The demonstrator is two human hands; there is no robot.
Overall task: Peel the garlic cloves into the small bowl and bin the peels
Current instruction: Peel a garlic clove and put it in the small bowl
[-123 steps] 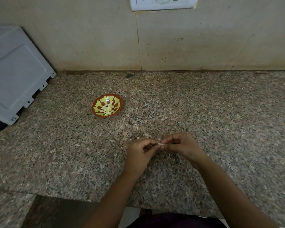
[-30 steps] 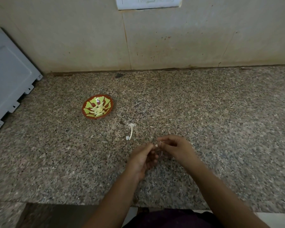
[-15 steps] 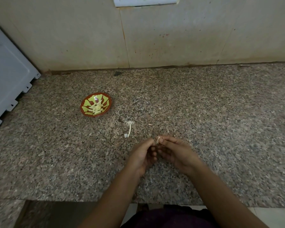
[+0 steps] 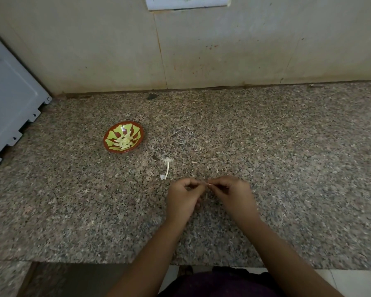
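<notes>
Peeling, mid-task | small bowl (image 4: 114, 133) far left holds peeled cloves (image 4: 124, 141) | loose stalk (image 4: 167, 169) on tabletop (image 4: 287, 168) between bowl and hands | left hand (image 4: 183, 198) and right hand (image 4: 234, 195) near centre, each grip pinching one clove (image 4: 208, 185) | next: strip skin, carry clove to bowl | versus half-second ago: fingers curled tighter, bowl unmoved

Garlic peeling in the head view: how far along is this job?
Done: peeled cloves lie in the small bowl. In hand: the left hand and right hand pinch a small pale piece. Remaining: a stem and peel scrap sit unbinned on the counter; no bin visible.
</notes>
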